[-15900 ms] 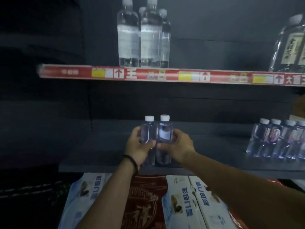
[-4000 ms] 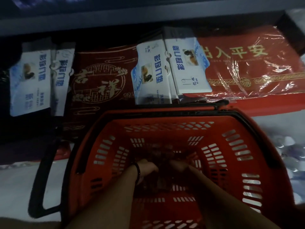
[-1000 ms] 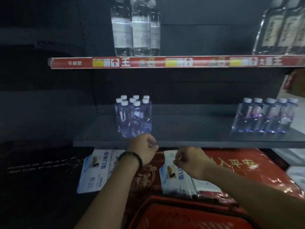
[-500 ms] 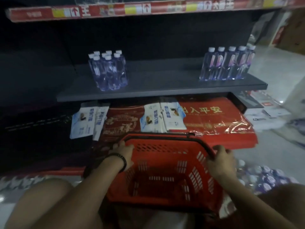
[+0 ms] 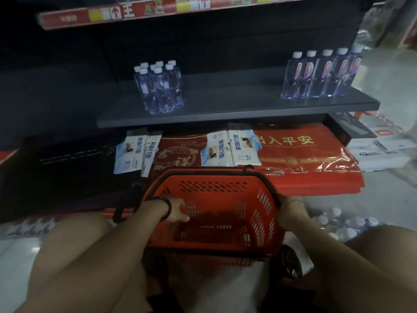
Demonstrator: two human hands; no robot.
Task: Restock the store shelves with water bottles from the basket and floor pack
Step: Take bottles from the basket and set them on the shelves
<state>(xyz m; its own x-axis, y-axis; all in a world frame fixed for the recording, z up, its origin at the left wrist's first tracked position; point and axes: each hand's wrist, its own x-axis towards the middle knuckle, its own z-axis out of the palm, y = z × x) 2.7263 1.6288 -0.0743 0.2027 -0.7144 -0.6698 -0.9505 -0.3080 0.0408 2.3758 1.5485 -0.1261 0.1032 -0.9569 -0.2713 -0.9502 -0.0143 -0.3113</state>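
A red plastic basket (image 5: 214, 188) with black handles is tipped toward me in front of my knees, and no bottle shows inside it. My left hand (image 5: 178, 211) grips its left wall, fingers reaching inside. Around the right rim my right hand (image 5: 291, 215) curls from outside. On the grey shelf (image 5: 225, 105) stands a tight cluster of small water bottles (image 5: 160, 89) at the left, and a row of labelled bottles (image 5: 322, 75) at the right. The wrapped floor pack of bottles (image 5: 338, 222) lies on the floor to the right of the basket.
A red price rail (image 5: 135, 12) edges the shelf above. Under the grey shelf lie red wrapped mats (image 5: 304, 154) and white-and-blue packets (image 5: 230, 147). White boxes (image 5: 383, 150) sit on the floor at the far right. My knees fill the lower corners.
One second ago both hands hung empty below the shelf. They dropped to the basket, took hold of its sides, and it has since come closer and tipped toward me.
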